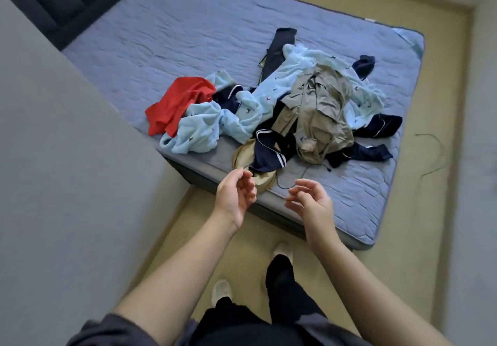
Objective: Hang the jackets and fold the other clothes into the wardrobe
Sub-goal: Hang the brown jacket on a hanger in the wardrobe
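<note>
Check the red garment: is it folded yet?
Not folded: the red garment lies crumpled and bunched on the bed.

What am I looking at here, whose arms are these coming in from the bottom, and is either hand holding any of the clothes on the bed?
There is no machine here. One camera worn on a person's head looks forward and down, so the bare arms are the wearer's own. The left hand and the right hand hover with loosely curled fingers over the near edge of the blue quilted mattress and hold nothing. On the mattress lies a heap of clothes: a red cloth garment, a light blue fleecy garment, a crumpled khaki garment with pockets, and, nearest the hands, a navy garment with white stripes.
</note>
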`<act>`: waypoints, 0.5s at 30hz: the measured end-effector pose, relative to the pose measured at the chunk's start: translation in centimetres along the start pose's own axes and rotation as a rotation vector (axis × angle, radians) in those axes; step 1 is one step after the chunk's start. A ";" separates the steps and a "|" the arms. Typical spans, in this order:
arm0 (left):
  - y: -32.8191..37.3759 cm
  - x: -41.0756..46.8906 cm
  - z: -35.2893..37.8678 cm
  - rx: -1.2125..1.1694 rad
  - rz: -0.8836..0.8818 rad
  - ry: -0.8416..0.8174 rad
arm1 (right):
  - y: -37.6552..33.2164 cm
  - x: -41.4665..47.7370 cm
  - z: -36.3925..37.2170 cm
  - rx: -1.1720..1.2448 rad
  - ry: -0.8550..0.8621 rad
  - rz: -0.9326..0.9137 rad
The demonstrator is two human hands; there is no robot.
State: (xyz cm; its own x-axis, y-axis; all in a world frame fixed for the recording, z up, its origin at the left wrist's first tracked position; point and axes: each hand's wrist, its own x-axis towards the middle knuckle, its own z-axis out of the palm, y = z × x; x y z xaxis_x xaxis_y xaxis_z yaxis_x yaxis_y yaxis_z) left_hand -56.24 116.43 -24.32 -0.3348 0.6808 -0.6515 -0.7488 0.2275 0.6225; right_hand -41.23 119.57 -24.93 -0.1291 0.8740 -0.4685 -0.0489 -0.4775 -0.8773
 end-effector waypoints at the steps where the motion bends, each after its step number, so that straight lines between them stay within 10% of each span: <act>1: 0.1 1.9 1.1 -0.006 -0.001 0.028 | -0.4 2.1 -0.2 -0.007 0.001 0.023; 15: 2.5 25.2 9.3 0.204 -0.094 0.133 | -1.7 26.6 1.1 -0.123 0.058 0.141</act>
State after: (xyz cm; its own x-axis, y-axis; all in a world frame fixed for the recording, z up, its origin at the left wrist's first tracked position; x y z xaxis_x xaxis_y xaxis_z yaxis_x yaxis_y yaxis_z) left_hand -61.20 140.62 -35.19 -0.3521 0.5555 -0.7533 -0.6534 0.4303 0.6228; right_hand -45.67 143.53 -35.75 -0.0686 0.8045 -0.5900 0.0871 -0.5843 -0.8069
